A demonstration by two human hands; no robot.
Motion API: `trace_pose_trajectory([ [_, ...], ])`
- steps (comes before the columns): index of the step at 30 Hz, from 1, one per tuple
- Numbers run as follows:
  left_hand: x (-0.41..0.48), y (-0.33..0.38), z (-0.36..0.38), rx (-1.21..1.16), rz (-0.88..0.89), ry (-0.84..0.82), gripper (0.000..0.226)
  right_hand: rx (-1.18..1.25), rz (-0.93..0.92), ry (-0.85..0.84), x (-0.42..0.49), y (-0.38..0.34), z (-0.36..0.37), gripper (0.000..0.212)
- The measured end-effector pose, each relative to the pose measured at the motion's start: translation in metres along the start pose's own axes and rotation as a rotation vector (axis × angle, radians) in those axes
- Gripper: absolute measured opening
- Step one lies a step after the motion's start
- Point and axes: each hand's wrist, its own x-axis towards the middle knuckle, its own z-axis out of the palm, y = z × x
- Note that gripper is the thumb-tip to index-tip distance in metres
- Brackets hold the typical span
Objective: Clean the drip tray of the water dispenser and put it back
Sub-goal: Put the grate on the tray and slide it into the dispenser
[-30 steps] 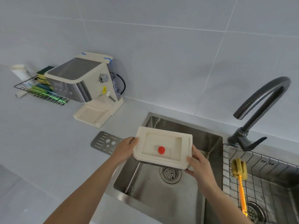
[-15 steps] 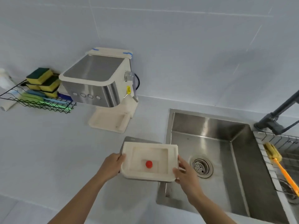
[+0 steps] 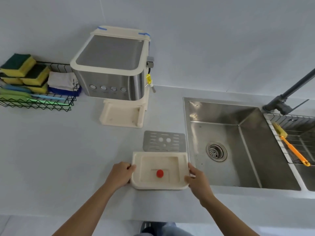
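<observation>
Left hand (image 3: 120, 174) and right hand (image 3: 197, 180) are both clamped on the short ends of the tray (image 3: 160, 170), fingers curled over its rim, nothing else held. And it's moved: a second ago the tray hung over the sink (image 3: 238, 143), now it's across on the counter (image 3: 68, 159), level between the hands, just left of the sink edge. Whether it's resting down or a shade above, I can't tell. The red float (image 3: 159, 173) sits in the middle. Just beyond the hands lies the grate (image 3: 164, 141), loose on the counter. Farther ahead, the dispenser (image 3: 112, 68) with its base vacant. Looks like the sink part's over, with drying or refitting likely next.
</observation>
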Motion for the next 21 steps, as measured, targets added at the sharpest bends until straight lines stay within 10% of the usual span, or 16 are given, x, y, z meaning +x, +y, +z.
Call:
trace_pose_trajectory([
  [14, 0.024, 0.005, -0.016, 0.031, -0.039, -0.099, 0.034, -0.179, 0.017, -0.071, 0.007, -0.013, -0.018, 0.036],
  [21, 0.050, 0.047, -0.025, -0.286, -0.036, -0.014, 0.021, -0.345, -0.142, -0.036, 0.057, -0.050, -0.043, 0.060],
])
